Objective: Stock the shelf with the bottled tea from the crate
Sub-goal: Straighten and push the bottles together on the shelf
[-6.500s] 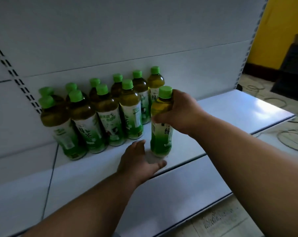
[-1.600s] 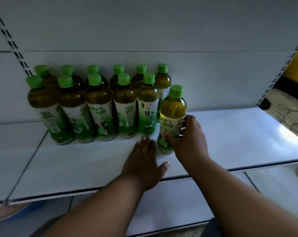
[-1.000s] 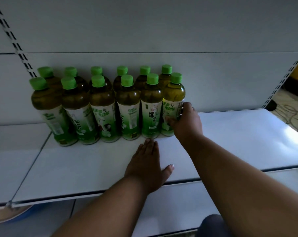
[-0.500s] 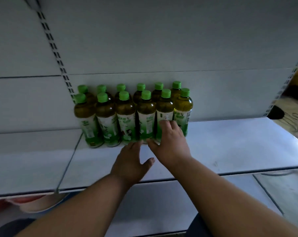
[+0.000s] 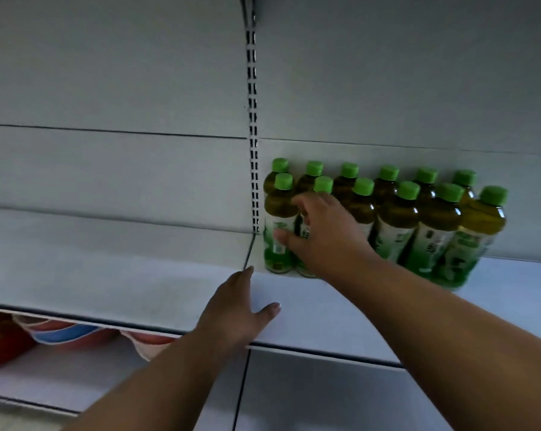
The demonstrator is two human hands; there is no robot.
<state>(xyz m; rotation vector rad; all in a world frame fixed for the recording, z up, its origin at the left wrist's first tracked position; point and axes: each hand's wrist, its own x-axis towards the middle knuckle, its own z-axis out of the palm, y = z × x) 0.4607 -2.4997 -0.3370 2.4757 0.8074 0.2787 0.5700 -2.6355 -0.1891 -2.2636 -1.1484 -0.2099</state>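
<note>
Several green-capped bottles of tea stand in two rows on the white shelf [image 5: 113,275], just right of the slotted upright [image 5: 253,150]. The front row ends at the right with a lighter bottle [image 5: 477,237]. My right hand [image 5: 322,234] lies against the front of the second front bottle, its thumb across the label of the leftmost front bottle [image 5: 278,213] and its fingers loosely spread by the caps. My left hand [image 5: 241,309] rests flat on the shelf near its front edge, fingers straight. No crate is in view.
Red, blue and white packages [image 5: 61,331] lie on the lower shelf at the left, under the shelf edge. Left of the upright the shelf board is bare. The white back panel rises behind the bottles.
My right hand let go of the lighter bottle after setting it at the row's right end, then slid left along the front row. The view swung left and my left hand stayed on the shelf.
</note>
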